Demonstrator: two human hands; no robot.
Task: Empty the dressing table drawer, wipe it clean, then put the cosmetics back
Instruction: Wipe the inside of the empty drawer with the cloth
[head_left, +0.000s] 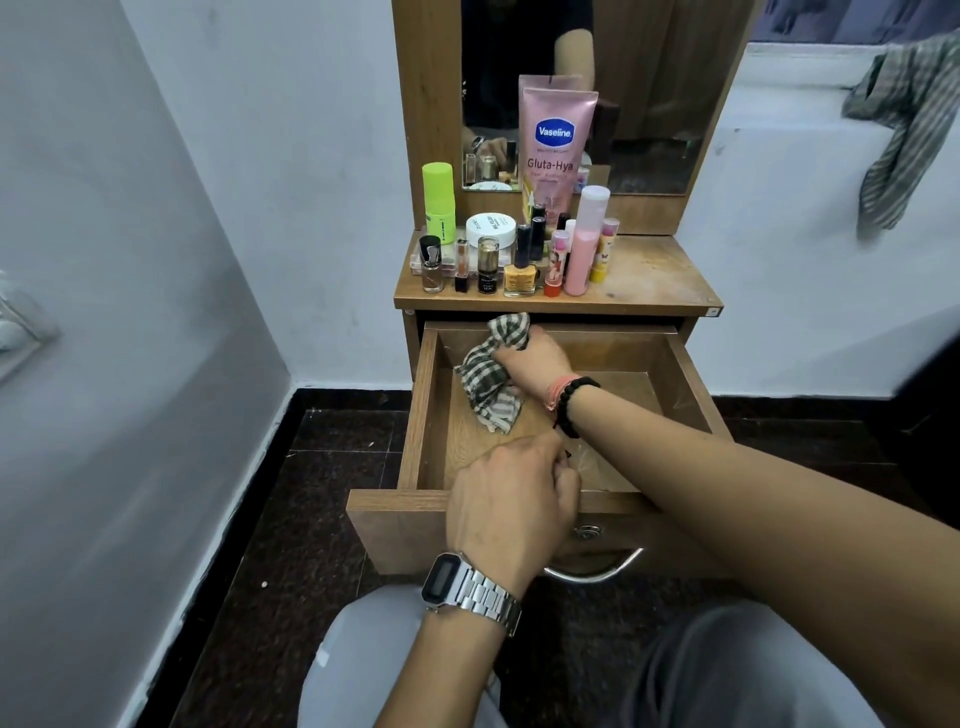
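The right hand (532, 358) gripped a checked cloth (491, 371) inside the open drawer (423, 410), its fingers hidden in the folds. The left hand (511, 499) curled over the drawer's front edge at 6 o'clock, fingertips out of sight. Cosmetics (519, 260) crowded the counter (649, 275) at 12 o'clock.

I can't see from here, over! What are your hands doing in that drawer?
Right grip holds checked green-and-white cloth inside open wooden drawer. Left grip on drawer front, fingers curled. Cosmetics bottles on tabletop. Nothing blocking.
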